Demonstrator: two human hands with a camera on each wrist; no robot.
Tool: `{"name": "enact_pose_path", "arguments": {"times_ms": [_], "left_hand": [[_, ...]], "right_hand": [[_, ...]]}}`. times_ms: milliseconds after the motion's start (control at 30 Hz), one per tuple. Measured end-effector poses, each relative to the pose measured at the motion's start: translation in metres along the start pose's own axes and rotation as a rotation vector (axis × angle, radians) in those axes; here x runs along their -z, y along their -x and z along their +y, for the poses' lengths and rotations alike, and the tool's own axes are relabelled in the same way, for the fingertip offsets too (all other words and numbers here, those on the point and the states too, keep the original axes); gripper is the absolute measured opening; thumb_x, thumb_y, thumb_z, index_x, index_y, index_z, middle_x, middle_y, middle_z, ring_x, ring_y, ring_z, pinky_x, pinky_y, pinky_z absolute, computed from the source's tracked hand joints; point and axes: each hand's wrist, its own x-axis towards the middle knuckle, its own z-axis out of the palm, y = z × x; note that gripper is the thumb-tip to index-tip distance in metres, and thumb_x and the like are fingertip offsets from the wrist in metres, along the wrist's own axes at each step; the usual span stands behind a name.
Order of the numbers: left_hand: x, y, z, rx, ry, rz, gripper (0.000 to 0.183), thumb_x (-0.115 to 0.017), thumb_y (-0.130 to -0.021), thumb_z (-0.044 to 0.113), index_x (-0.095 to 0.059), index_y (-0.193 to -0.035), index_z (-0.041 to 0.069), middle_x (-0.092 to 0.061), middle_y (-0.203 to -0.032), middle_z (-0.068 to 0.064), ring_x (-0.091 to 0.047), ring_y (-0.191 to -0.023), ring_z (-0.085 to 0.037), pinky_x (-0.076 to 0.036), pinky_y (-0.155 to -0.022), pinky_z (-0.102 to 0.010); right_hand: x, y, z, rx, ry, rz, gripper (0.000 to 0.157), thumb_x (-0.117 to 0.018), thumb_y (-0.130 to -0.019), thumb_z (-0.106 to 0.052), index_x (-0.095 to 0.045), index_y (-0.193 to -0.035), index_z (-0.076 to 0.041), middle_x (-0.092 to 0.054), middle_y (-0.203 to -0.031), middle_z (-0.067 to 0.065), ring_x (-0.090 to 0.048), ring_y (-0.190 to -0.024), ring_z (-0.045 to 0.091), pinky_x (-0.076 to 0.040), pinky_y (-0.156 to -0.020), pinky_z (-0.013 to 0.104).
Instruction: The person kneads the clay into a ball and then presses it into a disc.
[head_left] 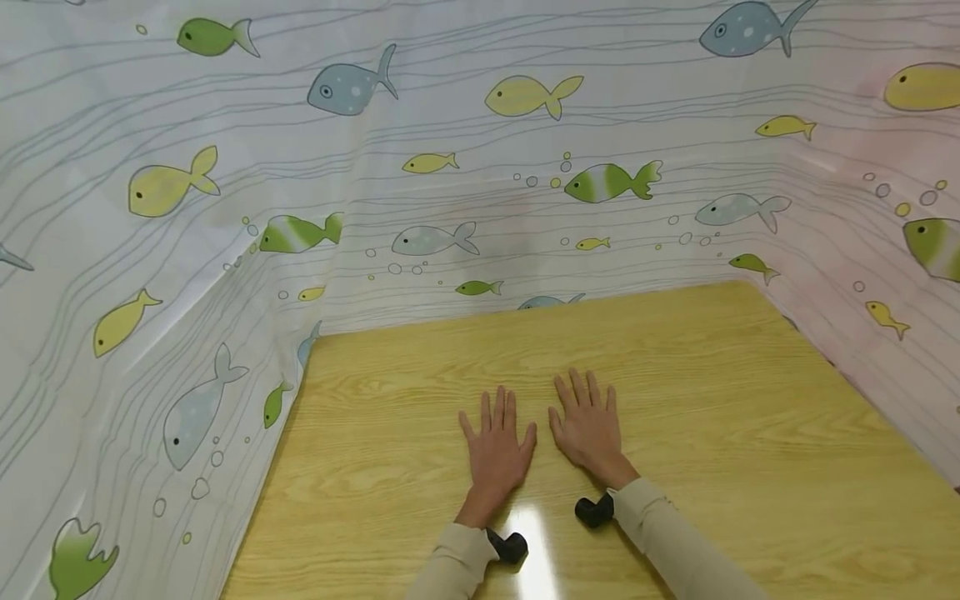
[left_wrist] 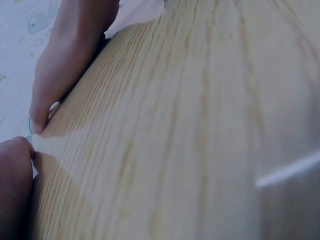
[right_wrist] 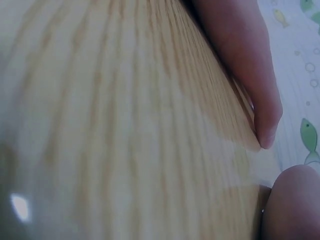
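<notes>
My left hand (head_left: 497, 454) lies palm down on the wood-grain table (head_left: 390, 467), fingers straight and thumb spread toward the other hand. Beside it, a little farther forward, my right hand (head_left: 590, 429) also rests flat with its fingers spread. A narrow strip of tabletop separates the two thumbs. Neither hand holds anything. Both wrist views show parts of hands low against the wood surface at the frame's edge, with most of the fingers hidden.
White sheeting (head_left: 525, 208) printed with fish surrounds the table at the back and both sides. Black wrist devices stick out from the left cuff (head_left: 510, 547) and the right cuff (head_left: 595, 511). A bright reflection (head_left: 534, 542) lies between the forearms.
</notes>
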Motion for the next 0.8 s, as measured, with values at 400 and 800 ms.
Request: {"name": "enact_pose_path", "arguments": {"times_ms": [400, 800], "left_hand": [[0.0000, 0.0013, 0.0007, -0.009, -0.030, 0.001, 0.065, -0.031, -0.091, 0.056, -0.023, -0.144, 0.019, -0.023, -0.151, -0.001, -0.019, -0.141, -0.027, -0.011, -0.104, -0.067], [0.0027, 0.0014, 0.0021, -0.019, -0.075, 0.013, 0.066, -0.031, -0.091, 0.056, -0.025, -0.143, 0.017, -0.024, -0.151, -0.001, -0.022, -0.140, -0.028, -0.015, -0.102, -0.067]], "right_hand": [[-0.0022, -0.0014, -0.0008, 0.004, 0.034, -0.027, 0.063, -0.032, -0.088, -0.058, -0.026, -0.142, -0.026, -0.022, -0.151, 0.005, -0.017, -0.141, 0.032, -0.013, -0.107, 0.063], [-0.0022, -0.0013, -0.0001, 0.006, -0.053, 0.053, 0.075, -0.025, -0.083, -0.071, -0.031, -0.141, -0.024, -0.025, -0.150, 0.007, -0.018, -0.140, 0.032, -0.012, -0.108, 0.060]]}}
